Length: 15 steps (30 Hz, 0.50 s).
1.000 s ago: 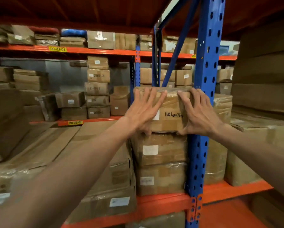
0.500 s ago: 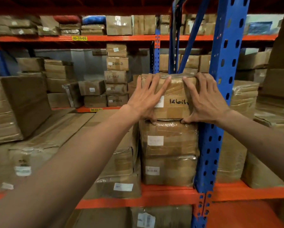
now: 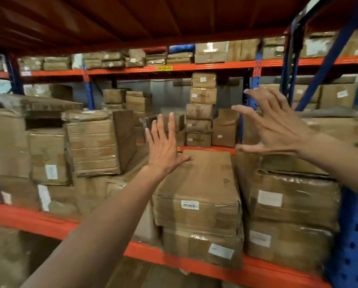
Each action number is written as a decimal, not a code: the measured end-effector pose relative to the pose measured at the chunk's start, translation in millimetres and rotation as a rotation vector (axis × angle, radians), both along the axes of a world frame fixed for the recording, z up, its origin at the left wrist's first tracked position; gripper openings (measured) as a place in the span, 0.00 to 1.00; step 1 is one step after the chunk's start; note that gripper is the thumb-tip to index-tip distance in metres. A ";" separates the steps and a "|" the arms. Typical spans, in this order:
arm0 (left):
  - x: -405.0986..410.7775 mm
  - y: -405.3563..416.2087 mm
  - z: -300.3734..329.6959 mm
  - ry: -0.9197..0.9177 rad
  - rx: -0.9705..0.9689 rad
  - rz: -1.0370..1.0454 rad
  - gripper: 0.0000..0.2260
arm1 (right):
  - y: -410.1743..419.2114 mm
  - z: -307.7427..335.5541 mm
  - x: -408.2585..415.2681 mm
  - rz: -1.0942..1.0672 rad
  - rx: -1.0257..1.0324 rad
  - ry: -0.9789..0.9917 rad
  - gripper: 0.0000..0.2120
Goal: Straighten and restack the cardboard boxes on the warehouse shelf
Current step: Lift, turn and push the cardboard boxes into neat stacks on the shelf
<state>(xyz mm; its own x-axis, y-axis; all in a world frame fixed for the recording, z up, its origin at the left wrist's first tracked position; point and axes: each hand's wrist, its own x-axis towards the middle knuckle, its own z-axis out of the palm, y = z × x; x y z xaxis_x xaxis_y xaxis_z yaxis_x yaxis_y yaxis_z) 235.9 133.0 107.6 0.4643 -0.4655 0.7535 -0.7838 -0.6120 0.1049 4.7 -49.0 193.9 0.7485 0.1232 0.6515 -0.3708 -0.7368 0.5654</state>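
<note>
1. The left hand and the right hand are both raised with fingers spread wide, well apart from each other and gripping nothing.
2. The left hand hangs over the far left corner of the top box; whether its thumb touches the cardboard cannot be told.
3. That box lies flat on a lower box, its long axis running away from the camera into the shelf, its short labelled end facing out.
4. The right hand hovers over the stack on the right, whose top cardboard looks crumpled.
5. Both stacks rest on the orange beam, beside the blue post.
6. More boxes sit to the left, tilted slightly.
</note>
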 end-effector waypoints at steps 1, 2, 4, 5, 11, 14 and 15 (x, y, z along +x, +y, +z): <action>18.7 18.3 -3.2 0.058 -0.065 0.047 0.63 | 13.7 1.2 20.5 0.010 -0.008 0.016 0.48; 37.4 36.8 -6.6 0.125 -0.136 0.098 0.64 | 27.7 1.7 41.5 0.021 -0.017 0.036 0.47; 74.6 72.8 -13.9 0.288 -0.270 0.227 0.66 | 56.3 1.1 86.1 0.049 -0.054 0.087 0.47; 89.6 87.2 -18.3 0.371 -0.327 0.285 0.68 | 69.1 0.7 106.7 0.063 -0.077 0.114 0.46; 158.6 145.0 -52.5 0.741 -0.584 0.275 0.75 | 165.8 3.4 244.3 0.117 -0.189 0.191 0.50; 168.9 142.0 -61.9 0.797 -0.603 0.195 0.78 | 208.2 6.1 298.1 0.091 -0.311 0.251 0.48; 171.4 139.3 -63.4 0.792 -0.614 0.185 0.78 | 220.1 6.8 314.1 0.079 -0.360 0.297 0.47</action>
<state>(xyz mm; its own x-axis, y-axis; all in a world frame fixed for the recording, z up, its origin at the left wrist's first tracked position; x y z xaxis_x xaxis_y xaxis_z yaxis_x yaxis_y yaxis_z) 407.4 272.3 44.1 0.9588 0.0278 0.2827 -0.2510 -0.3828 0.8891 318.8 171.2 200.8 0.8752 0.3659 0.3163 -0.1053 -0.4941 0.8630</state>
